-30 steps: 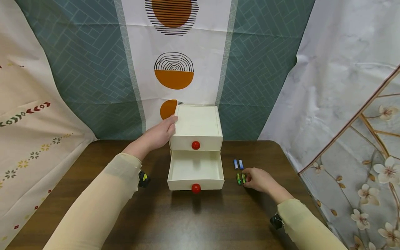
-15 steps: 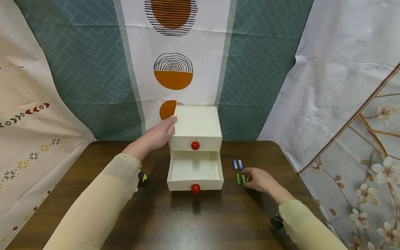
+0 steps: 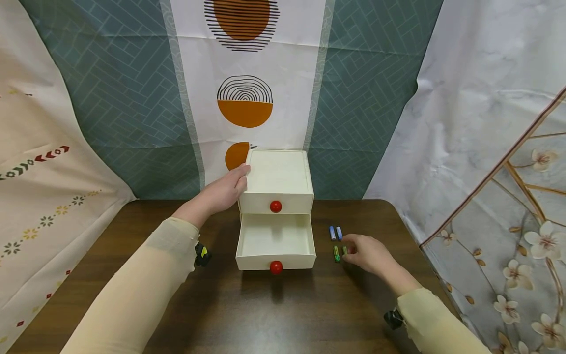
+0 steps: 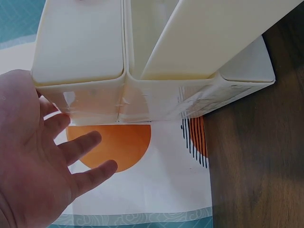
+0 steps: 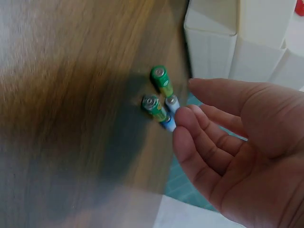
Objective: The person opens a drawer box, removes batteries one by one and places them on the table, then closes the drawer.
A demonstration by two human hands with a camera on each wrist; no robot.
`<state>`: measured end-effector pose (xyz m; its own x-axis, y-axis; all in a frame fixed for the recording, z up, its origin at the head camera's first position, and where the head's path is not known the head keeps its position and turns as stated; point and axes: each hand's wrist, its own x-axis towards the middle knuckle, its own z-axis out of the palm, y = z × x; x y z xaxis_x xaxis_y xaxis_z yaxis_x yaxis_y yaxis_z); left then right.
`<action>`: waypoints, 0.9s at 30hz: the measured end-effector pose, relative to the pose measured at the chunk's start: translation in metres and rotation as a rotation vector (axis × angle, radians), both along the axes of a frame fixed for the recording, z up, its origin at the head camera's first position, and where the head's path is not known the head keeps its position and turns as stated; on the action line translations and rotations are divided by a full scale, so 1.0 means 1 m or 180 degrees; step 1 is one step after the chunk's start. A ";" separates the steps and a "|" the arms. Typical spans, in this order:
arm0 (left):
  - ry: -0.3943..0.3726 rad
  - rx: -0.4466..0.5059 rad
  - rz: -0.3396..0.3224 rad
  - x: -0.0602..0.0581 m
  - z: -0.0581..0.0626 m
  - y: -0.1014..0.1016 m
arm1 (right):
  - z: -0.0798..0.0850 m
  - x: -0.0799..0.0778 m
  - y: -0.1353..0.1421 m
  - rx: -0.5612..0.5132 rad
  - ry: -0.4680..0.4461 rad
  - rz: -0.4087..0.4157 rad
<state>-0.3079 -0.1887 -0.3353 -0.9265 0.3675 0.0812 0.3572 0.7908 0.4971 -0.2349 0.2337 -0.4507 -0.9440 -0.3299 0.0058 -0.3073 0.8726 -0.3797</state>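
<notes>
A white drawer cabinet [image 3: 277, 172] with red knobs stands at the back of the table, its lower drawer [image 3: 276, 236] pulled out with nothing inside. My left hand [image 3: 221, 191] rests against the cabinet's upper left side, fingers extended; the left wrist view has them spread along the wall. To the right of the drawer, my right hand [image 3: 368, 251] hovers beside two green batteries, a left one [image 3: 336, 254] and a right one [image 3: 345, 250] partly covered by the fingers. Its fingers [image 5: 185, 142] bend loosely with nothing between them and the thumb. Behind lie two blue-and-white batteries [image 3: 332, 233].
The upper drawer [image 3: 256, 203] is closed. Brown wooden table [image 3: 283, 314] surface extends in front of the cabinet. Patterned cloths [image 3: 371, 98] hang behind and at both sides.
My right hand has shifted slightly away from the right green battery, its fingertips a little off it. The left hand, cabinet and batteries stay in place.
</notes>
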 end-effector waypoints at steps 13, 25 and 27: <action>-0.0002 -0.0015 -0.0002 -0.001 0.001 0.000 | 0.015 0.028 -0.020 -0.0336 0.0656 -0.0066; -0.0017 0.0001 0.0004 0.000 0.000 0.000 | 0.024 0.053 -0.047 -0.0661 0.1427 0.0046; -0.0016 0.0003 0.0006 0.000 0.000 0.000 | 0.023 0.056 -0.051 -0.0732 0.1533 0.0087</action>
<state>-0.3081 -0.1890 -0.3352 -0.9275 0.3658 0.0770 0.3534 0.7909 0.4996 -0.1791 0.1830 -0.4277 -0.8077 -0.2936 0.5114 -0.5155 0.7727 -0.3705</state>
